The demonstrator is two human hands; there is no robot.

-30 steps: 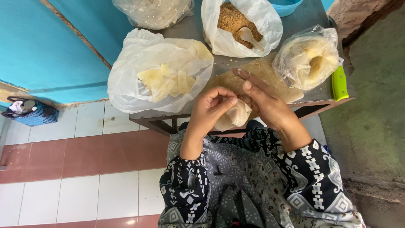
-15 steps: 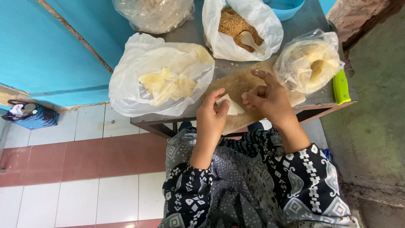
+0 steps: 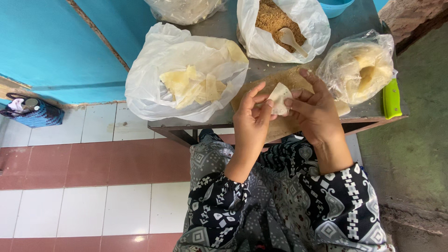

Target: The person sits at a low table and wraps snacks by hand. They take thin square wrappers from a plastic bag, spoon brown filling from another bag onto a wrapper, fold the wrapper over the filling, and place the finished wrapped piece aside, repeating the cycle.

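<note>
Pale folded wrapper (image 3: pixel 280 98) pinched between both hands above a wooden board (image 3: pixel 289 77) at the near edge of a grey metal tabletop (image 3: pixel 219 122). Left hand (image 3: pixel 252 122) gripping its left edge with fingertips; right hand (image 3: pixel 315 111) closed on its right side. At 9 o'clock from the wrapper, white bag of yellow sheets (image 3: pixel 186 74). At 12 o'clock, bag of brown crumbs (image 3: pixel 275 21) holding a spoon (image 3: pixel 291 40). At 3 o'clock, clear bag of pale rounds (image 3: pixel 359 67), green-handled tool (image 3: pixel 391 99) just beyond.
</note>
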